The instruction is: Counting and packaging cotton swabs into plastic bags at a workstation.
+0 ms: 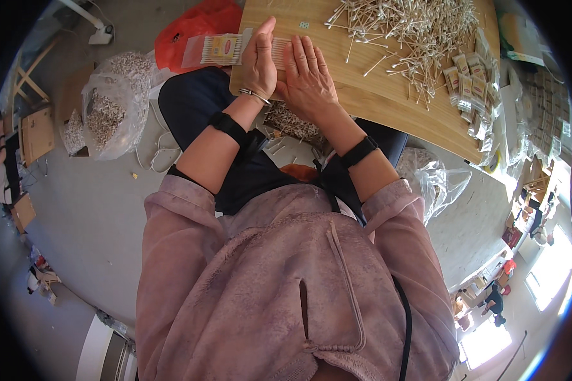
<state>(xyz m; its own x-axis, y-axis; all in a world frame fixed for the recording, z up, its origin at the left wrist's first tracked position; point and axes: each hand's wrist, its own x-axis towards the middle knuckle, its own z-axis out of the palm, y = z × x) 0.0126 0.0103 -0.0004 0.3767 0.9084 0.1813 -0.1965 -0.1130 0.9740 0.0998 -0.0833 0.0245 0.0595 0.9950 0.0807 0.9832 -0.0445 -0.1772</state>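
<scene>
At the table's near left edge, a row of cotton swabs point(278, 51) lies flat between my two hands. My left hand point(258, 63) stands on its edge along the left side of the row, fingers stretched out. With its palm down and fingers straight, my right hand point(309, 79) lies over the row's right side. The fingers of both hands hold nothing closed in them. Left of my left hand is a clear packet of cotton swabs point(219, 49) with a yellow and red label. A large loose heap of cotton swabs point(419, 32) covers the table's far right.
Filled swab packets point(469, 86) are stacked at the right edge of the wooden table point(388, 105). A red plastic bag point(178, 32) lies beyond my left knee. To the left stands a clear bag full of swabs point(111, 108). More swabs point(292, 120) sit below the table edge.
</scene>
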